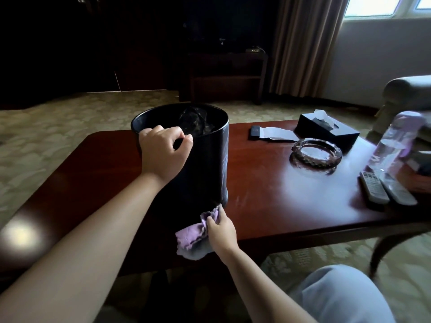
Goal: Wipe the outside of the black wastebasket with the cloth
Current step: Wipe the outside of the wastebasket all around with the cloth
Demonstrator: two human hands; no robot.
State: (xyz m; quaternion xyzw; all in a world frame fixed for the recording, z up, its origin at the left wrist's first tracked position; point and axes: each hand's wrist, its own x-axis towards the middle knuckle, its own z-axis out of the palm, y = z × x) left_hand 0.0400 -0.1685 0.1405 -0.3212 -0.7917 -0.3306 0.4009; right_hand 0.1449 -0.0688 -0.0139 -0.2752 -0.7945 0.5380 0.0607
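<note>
The black wastebasket stands upright on the dark red wooden table, with a dark liner bag showing inside. My left hand grips its near rim, fingers curled over the edge. My right hand holds a crumpled purple cloth against the foot of the basket's near side, close to the table's front edge. The lower part of the basket is dark and partly hidden behind my left forearm.
To the right on the table lie a glass ashtray, a black tissue box, a small dark item on paper, a clear spray bottle and two remote controls. My knee is below right.
</note>
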